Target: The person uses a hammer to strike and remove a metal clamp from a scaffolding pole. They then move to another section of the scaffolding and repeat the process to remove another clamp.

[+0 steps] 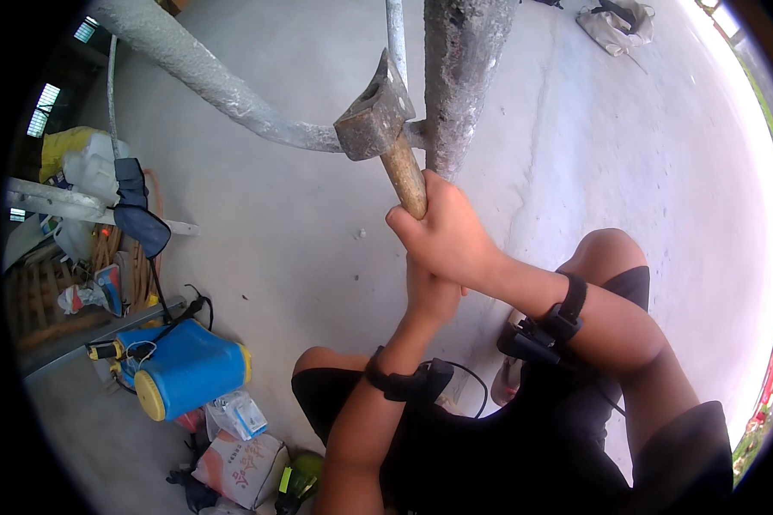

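Both my hands grip the wooden handle of an axe (402,176) in front of me. My right hand (448,225) is closed around the handle a short way below the head. Lower down, my left hand (431,290) is closed too, partly hidden behind the right, which also hides the rest of the handle. The dark, worn steel head points away and up, overlapping a curved grey pipe (258,110) next to a thick, crusted metal post (462,86). Whether the head touches the metal I cannot tell.
Concrete floor (318,223) spreads around me. On the left lie a blue sprayer tank (189,369) with yellow caps, a printed carton (242,468), and wooden slats (39,296). A dark cloth piece (142,219) hangs by a pale bar (60,199). A whitish sack (614,30) lies far right.
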The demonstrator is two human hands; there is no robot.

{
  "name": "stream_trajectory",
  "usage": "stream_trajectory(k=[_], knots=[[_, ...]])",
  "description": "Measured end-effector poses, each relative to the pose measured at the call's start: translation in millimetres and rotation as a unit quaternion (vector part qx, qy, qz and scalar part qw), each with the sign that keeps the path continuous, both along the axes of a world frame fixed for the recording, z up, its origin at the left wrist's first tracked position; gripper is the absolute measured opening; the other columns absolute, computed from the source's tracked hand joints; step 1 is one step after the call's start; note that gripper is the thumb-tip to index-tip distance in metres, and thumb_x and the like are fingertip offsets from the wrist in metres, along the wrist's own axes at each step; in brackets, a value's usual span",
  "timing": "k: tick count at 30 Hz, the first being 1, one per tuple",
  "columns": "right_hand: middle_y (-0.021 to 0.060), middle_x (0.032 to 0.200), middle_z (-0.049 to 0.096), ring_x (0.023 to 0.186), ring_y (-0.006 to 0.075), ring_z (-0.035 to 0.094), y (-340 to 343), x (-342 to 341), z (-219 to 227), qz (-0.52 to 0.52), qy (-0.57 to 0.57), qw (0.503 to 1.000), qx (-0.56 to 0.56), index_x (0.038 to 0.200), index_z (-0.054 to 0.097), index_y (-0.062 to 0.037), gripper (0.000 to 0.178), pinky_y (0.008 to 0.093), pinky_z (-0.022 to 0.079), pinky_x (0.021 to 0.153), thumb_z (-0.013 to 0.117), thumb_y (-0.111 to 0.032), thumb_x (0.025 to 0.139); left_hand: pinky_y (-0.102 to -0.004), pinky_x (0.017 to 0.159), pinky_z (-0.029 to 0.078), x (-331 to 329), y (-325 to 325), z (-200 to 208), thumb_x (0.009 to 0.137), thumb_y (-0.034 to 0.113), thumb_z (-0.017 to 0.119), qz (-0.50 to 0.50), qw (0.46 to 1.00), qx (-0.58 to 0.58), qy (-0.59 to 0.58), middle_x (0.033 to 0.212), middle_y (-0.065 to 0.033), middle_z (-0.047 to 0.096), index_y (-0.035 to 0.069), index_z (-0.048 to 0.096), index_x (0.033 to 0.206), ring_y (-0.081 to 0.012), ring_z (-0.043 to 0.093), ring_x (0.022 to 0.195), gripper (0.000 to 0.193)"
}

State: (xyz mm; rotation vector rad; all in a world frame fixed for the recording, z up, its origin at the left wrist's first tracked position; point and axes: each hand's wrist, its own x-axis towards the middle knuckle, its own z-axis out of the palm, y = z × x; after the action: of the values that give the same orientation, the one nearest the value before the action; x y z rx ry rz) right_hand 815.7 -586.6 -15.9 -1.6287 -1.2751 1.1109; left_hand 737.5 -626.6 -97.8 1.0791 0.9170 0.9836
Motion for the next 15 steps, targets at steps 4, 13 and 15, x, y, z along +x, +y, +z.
stream_trajectory(k=[4,13,15], knots=[[0.0233,0.064,0.056,0.060,0.0358,0.061,2,1,-6,0.001,-0.027,0.998,0.049,0.085,0.048,0.0069,0.029,0.0430,0.049,0.059,0.061,-0.018,0.079,-0.0297,0.057,0.048,-2,2,-10,0.094,0.035,0.053,0.007,0.998,0.063,0.028,0.082,-0.0056,0.062,0.003,0.050,0.116,-0.0138,0.062,0.071,0.039],[0.0245,0.061,0.055,0.059,0.0439,0.059,-27,-4,16,0.039,-0.066,0.989,0.123,0.089,0.046,0.0068,0.029,0.0445,0.049,0.057,0.061,-0.015,0.079,-0.0330,0.075,0.050,-3,-17,-26,0.096,0.032,0.054,0.001,0.990,0.131,0.049,0.108,-0.0096,0.058,0.003,0.043,0.128,-0.0177,0.059,0.097,0.045],[0.0244,0.062,0.055,0.059,0.0430,0.059,-28,-3,5,0.025,-0.054,0.995,0.084,0.089,0.045,0.0066,0.028,0.0440,0.049,0.057,0.061,-0.014,0.079,-0.0334,0.077,0.049,-3,-22,-30,0.096,0.031,0.054,0.001,0.990,0.131,0.048,0.110,-0.0099,0.057,0.003,0.042,0.130,-0.0181,0.058,0.100,0.045]])
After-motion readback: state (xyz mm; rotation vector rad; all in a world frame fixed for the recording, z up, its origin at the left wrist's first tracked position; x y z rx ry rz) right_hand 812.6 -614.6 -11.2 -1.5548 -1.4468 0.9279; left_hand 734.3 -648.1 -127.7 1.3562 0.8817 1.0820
